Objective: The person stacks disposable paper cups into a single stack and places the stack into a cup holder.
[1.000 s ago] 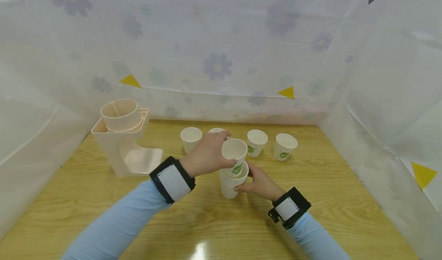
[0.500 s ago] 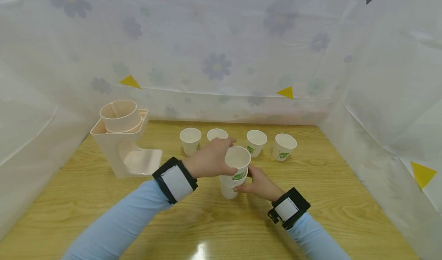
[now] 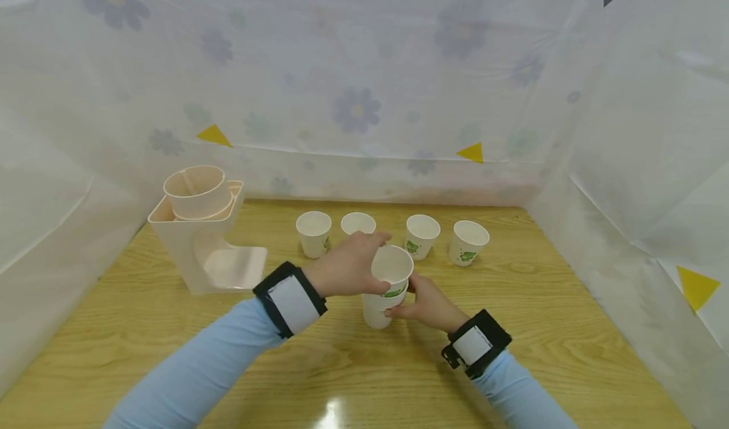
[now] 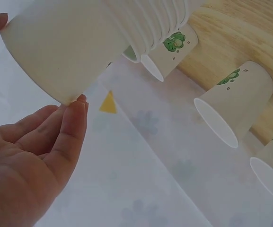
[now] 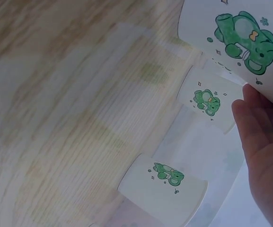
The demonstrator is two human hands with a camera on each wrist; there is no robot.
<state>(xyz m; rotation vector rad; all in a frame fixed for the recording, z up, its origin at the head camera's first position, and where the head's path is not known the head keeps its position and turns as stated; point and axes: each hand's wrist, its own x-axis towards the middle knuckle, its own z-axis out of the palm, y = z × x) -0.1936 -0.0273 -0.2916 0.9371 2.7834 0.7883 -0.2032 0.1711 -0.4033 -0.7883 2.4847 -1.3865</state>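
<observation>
The top paper cup [image 3: 392,266] sits in the mouth of the nested stack of cups [image 3: 378,316], near the middle of the table [image 3: 319,378]. The left hand [image 3: 348,266] pinches this top cup at its rim with fingers and thumb; the right hand [image 3: 428,305] grips the stack from its side. Behind them, four separate cups [image 3: 423,236] stand in a row. At the left there is a beige stand [image 3: 196,255], carrying a round container [image 3: 198,200].
</observation>
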